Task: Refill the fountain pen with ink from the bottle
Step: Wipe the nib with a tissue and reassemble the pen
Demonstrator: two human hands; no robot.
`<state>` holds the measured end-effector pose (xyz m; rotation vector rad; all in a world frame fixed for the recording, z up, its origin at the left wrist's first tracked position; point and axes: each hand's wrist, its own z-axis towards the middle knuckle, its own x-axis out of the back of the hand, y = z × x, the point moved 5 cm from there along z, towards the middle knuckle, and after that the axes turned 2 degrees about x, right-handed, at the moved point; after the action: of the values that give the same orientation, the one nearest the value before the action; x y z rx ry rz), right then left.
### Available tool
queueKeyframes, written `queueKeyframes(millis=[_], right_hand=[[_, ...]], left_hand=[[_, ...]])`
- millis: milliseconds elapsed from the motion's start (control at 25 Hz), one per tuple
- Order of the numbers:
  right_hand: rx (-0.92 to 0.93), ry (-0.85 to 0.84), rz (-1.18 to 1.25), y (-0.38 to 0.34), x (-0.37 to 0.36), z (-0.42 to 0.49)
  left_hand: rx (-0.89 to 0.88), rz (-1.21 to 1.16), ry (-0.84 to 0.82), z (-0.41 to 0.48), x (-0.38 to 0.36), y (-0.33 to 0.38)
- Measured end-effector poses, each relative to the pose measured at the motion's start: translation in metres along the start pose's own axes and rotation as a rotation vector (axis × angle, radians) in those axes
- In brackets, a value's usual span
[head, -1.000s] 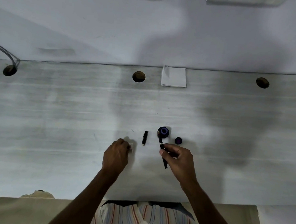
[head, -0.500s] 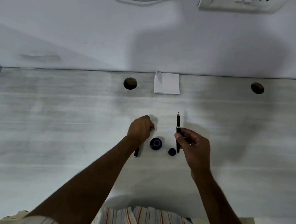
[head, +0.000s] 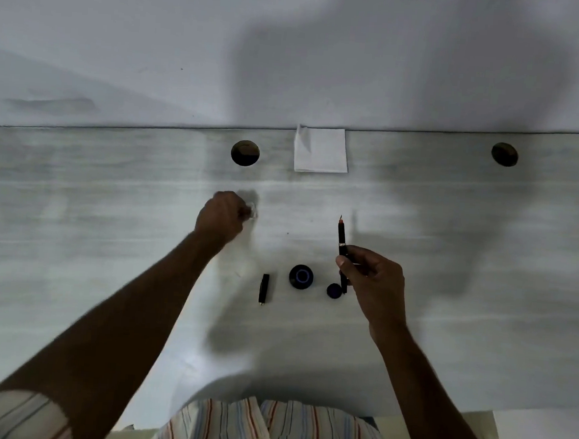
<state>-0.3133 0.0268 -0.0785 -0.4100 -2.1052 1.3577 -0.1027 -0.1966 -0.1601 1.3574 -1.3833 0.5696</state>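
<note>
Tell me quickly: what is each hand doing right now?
Left hand: pinches a small pale item, too blurred to name.
Right hand: grips the fountain pen.

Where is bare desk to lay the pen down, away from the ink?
Bare: the stretch right of the right hand holding the fountain pen, this side of the right cable hole; the band between the folded tissue and the ink bottle. Crowded: the row of black pen part, bottle and bottle cap.
</note>
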Motion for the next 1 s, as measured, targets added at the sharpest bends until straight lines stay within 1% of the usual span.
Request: queueKeyframes(millis=[40,80,280,360,480,560,680,720,800,920,1000], right_hand=[[0.000,-0.006,0.005,-0.002,0.000,-0.001],[0.005,-0.010,0.015,-0.004,0.000,-0.002],[0.047,-0.004,0.067,-0.011,0.005,-0.017],[0.050,-0.016,0.085,-0.009,0.003,-0.027],[0.060,-0.058,0.089,0.001,-0.005,-0.047],[0.067,-0.089,0.059,0.006,-0.011,-0.061],[0.065,-0.143,-0.015,0.017,-0.023,-0.081],[0.068,-0.157,-0.045,0.021,-0.026,-0.086],[0.066,-0.174,-0.089,0.028,-0.031,-0.092],[0.058,-0.179,-0.112,0.031,-0.032,-0.096],[0.056,-0.168,-0.113,0.032,-0.030,-0.097]], left_hand=[[0.079,-0.008,0.004,0.001,0.009,-0.010],[0.120,-0.030,0.024,-0.004,0.014,-0.016],[0.267,-0.418,0.122,-0.070,0.010,-0.027],[0.256,-0.526,0.143,-0.101,0.007,-0.022],[0.239,-0.697,0.095,-0.142,-0.006,-0.016],[0.255,-0.679,0.091,-0.154,-0.015,-0.017],[0.224,-0.481,0.000,-0.164,-0.024,-0.009],[0.215,-0.457,-0.042,-0.165,-0.027,-0.004],[0.227,-0.382,-0.074,-0.167,-0.029,0.006],[0.206,-0.203,-0.028,-0.163,-0.038,0.019],[0.140,-0.122,-0.008,-0.163,-0.044,0.027]])
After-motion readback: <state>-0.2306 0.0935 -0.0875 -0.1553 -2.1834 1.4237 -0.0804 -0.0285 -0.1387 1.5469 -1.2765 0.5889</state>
